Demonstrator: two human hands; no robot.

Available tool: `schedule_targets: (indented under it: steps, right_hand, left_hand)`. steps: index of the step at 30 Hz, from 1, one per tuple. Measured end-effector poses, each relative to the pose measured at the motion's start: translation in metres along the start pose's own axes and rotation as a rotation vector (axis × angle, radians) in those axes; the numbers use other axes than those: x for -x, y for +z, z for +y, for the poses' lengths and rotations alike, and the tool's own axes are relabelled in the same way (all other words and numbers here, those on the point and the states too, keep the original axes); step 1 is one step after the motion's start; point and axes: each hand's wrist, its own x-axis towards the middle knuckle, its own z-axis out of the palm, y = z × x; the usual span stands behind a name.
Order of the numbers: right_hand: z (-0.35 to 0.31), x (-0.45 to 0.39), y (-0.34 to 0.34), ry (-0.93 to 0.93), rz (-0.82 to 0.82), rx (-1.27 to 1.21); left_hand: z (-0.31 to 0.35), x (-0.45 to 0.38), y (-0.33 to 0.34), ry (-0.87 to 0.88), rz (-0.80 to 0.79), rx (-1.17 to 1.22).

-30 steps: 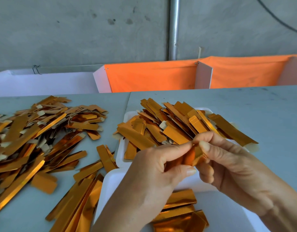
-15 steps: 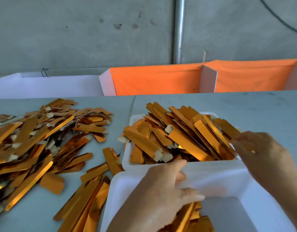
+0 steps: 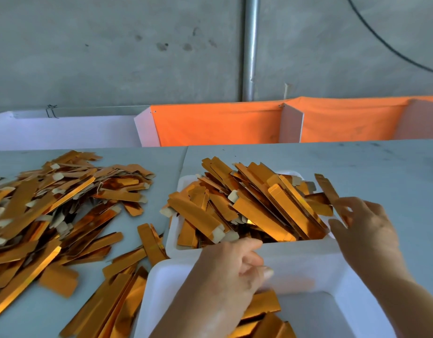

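Observation:
A white foam tray at the middle of the table is heaped with flat gold foil strips. In front of it stands a second white tray holding a few gold pieces. My left hand hovers over this near tray with its fingers loosely curled, and nothing shows in its grasp. At the far tray's right edge my right hand pinches one gold strip between thumb and fingers, lifted off the heap.
A large loose pile of gold strips covers the table's left side, with more strips beside the near tray. White and orange partitions line the table's back edge, a concrete wall and a metal pipe behind them.
Both hands held one gold piece together a second ago. The left hand then lowered to the near tray and stays there; the right hand reached to the heap and now lifts a strip.

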Motion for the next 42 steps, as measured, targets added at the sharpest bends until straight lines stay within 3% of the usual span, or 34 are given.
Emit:
schedule_targets:
  steps: [12,17,20,23,24,26,29,32,37,42]
  right_hand:
    - [0.012,-0.010,0.001,0.115,0.035,-0.050]
    - [0.018,-0.014,-0.001,0.171,-0.074,-0.122]
    - [0.017,-0.015,-0.002,0.160,0.034,-0.109]
    - [0.003,-0.007,-0.006,-0.033,0.247,-0.212]
    - [-0.003,-0.002,-0.006,-0.100,0.240,-0.273]
    - [-0.018,0.009,-0.005,-0.141,0.022,-0.511]
    - [-0.033,0.025,-0.007,-0.086,-0.491,-0.960]
    - [-0.037,0.036,-0.006,-0.071,-0.778,-1.041]
    - [-0.049,0.051,-0.006,-0.081,-0.959,-0.952]
    - [-0.051,0.053,-0.007,-0.158,-0.756,-0.849]
  left_hand:
    - [-0.001,-0.001,0.003,0.014,0.004,-0.049]
    - [0.000,-0.001,0.004,0.019,0.010,-0.066]
    - [0.002,0.000,0.004,0.020,0.034,-0.058]
    - [0.003,0.000,0.003,0.029,0.067,-0.040]
    - [0.003,0.000,0.003,0.028,0.082,-0.031]
    - [0.006,0.001,0.002,0.022,0.115,-0.003]
    - [0.009,0.000,0.001,0.028,0.176,0.057]
    - [0.015,-0.001,-0.001,0.038,0.208,0.203]
    - [0.012,-0.001,0.004,-0.004,0.287,0.311]
    - [0.009,-0.001,-0.001,-0.039,0.220,0.341]
